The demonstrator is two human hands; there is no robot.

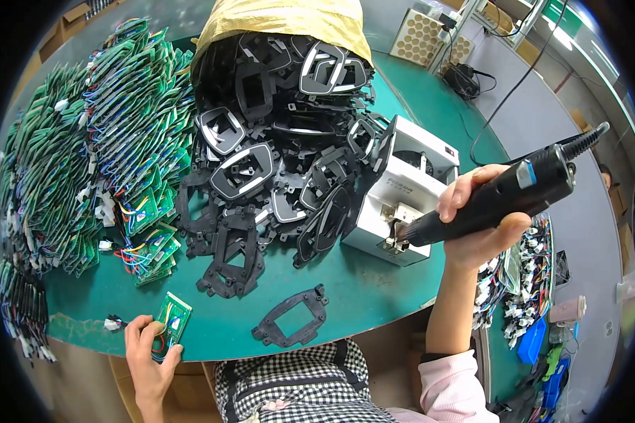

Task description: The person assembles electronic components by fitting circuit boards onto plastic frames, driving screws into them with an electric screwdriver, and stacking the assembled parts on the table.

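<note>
My left hand (148, 352) is closed on a small green circuit board (177, 315) at the table's front edge. Coloured wires run from the board, and a white connector (112, 323) lies left of the fingers. My right hand (478, 248) grips a black electric screwdriver (494, 201) with a cable at its back end. The screwdriver's nose points into the front opening of a white screw feeder box (386, 255); whether its bit touches a screw is too small to tell. Between my hands, near the edge, a single black plastic frame (262, 334) lies flat.
Many stacked circuit boards with wires (49, 169) cover the table's left side. A yellow sack (282, 20) spills black frames, some with grey-white rims (241, 171), across the middle. Right of my forearm are wired connectors (525, 303) and a blue bin (531, 341). A black adapter (464, 81) sits behind the feeder.
</note>
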